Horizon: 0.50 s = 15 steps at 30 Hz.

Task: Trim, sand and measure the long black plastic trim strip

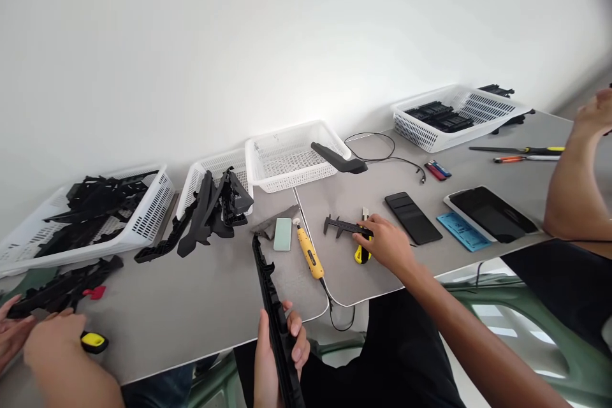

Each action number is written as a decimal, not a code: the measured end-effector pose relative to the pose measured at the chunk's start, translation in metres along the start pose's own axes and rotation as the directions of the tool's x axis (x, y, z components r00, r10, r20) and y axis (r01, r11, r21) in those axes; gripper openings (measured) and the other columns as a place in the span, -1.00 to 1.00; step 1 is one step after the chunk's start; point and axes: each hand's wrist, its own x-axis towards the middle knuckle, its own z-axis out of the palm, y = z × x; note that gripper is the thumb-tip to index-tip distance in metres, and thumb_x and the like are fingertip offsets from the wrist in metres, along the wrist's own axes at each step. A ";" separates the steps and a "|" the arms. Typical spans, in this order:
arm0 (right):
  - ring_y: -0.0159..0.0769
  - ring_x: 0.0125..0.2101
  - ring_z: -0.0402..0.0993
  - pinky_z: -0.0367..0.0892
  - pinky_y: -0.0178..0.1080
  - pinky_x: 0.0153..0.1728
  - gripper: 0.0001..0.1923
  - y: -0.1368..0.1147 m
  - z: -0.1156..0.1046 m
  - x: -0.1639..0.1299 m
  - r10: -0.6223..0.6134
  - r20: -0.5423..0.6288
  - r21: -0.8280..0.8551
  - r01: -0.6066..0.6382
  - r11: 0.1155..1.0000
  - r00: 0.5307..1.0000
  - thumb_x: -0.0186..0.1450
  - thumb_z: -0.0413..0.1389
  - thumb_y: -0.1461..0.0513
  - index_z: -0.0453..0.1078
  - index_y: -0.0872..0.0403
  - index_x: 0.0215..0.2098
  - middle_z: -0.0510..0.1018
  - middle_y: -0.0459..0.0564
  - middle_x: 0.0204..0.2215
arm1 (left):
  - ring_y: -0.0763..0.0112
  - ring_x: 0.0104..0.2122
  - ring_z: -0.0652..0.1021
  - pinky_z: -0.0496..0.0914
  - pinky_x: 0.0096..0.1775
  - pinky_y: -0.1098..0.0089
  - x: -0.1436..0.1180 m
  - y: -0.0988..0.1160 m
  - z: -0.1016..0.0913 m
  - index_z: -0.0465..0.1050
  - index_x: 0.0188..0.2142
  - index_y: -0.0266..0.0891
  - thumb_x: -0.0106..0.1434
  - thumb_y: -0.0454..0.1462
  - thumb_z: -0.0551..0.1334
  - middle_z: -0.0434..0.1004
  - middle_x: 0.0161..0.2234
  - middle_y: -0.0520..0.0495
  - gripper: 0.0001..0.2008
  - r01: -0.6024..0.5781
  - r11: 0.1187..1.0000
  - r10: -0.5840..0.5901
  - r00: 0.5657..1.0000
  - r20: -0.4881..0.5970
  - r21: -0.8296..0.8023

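A long black plastic trim part (273,312) with a ribbed inner side stands tilted in my left hand (266,363); the thumb is on one side and the fingers wrap the other. On the table my right hand (388,241) grips the end of a black caliper (345,227), whose jaws point left. Beneath the caliper and that hand lies a yellow utility knife (362,255), partly covered. A yellow corded rotary tool (310,255), a pale green block (282,234) and a grey cloth (271,223) lie between my hands.
White baskets (291,182) line the wall, some with black parts. One trim piece (338,158) rests over a rim. Phones (413,217) and a blue tray (463,231) lie right. Co-workers' hands (55,335) work at left; another person's arm (581,166) is at right.
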 end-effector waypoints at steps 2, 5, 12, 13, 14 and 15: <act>-0.10 -0.11 0.67 0.35 -0.21 -0.33 -0.73 0.000 0.005 -0.002 0.012 -0.011 -0.010 -0.012 1.000 1.000 0.48 0.24 0.12 0.69 0.03 0.03 0.69 0.10 -0.04 | 0.57 -0.62 0.33 0.22 -0.60 0.51 -0.001 -0.001 0.000 0.58 -0.04 -0.21 0.44 0.09 0.37 0.40 -0.41 0.06 -0.58 0.001 1.000 -0.001 1.000 0.017 0.012; -0.04 -0.03 0.64 0.37 -0.20 -0.32 -0.73 -0.002 0.011 -0.004 0.016 -0.026 -0.017 -0.016 1.000 1.000 0.48 0.23 0.12 0.68 0.04 0.03 0.66 0.14 0.00 | 0.57 -0.62 0.35 0.25 -0.59 0.50 -0.001 -0.002 0.002 0.58 -0.02 -0.20 0.42 0.11 0.38 0.43 -0.40 0.05 -0.56 0.014 0.999 -0.017 0.998 0.067 0.048; 0.11 0.11 0.55 0.43 0.03 0.10 -0.62 0.002 0.008 -0.009 0.004 0.010 -0.014 -0.004 1.000 1.000 0.52 0.16 0.08 0.63 0.09 0.15 0.66 0.20 0.07 | 0.55 -0.65 0.41 0.23 -0.62 0.49 0.007 -0.011 -0.002 0.55 0.00 -0.13 0.39 0.23 0.34 0.45 -0.41 0.08 -0.48 0.035 0.993 -0.049 0.990 0.133 0.110; 0.11 0.13 0.53 0.41 0.02 0.13 -0.60 0.005 0.006 -0.008 0.030 0.042 -0.016 -0.030 0.999 0.999 0.54 0.13 0.06 0.62 0.09 0.18 0.66 0.20 0.09 | 0.55 -0.65 0.43 0.25 -0.62 0.49 0.008 -0.012 -0.004 0.56 0.00 -0.12 0.39 0.24 0.33 0.47 -0.40 0.08 -0.48 0.034 0.992 -0.051 0.989 0.138 0.122; 0.11 0.14 0.53 0.40 0.01 0.14 -0.57 0.007 0.004 -0.007 0.057 0.080 -0.020 -0.056 0.998 0.995 0.55 0.11 0.04 0.60 0.08 0.21 0.66 0.20 0.09 | 0.53 -0.65 0.44 0.28 -0.62 0.48 0.009 -0.013 -0.006 0.56 0.01 -0.11 0.39 0.24 0.33 0.48 -0.40 0.08 -0.47 0.035 0.991 -0.054 0.988 0.144 0.132; 0.11 0.14 0.53 0.39 0.00 0.13 -0.54 0.009 0.002 -0.005 0.078 0.122 -0.025 -0.075 0.997 0.990 0.56 0.08 0.02 0.58 0.07 0.25 0.68 0.19 0.08 | 0.52 -0.65 0.46 0.30 -0.62 0.48 0.011 -0.015 -0.008 0.56 0.01 -0.11 0.40 0.24 0.32 0.49 -0.40 0.08 -0.48 0.036 0.990 -0.058 0.986 0.154 0.138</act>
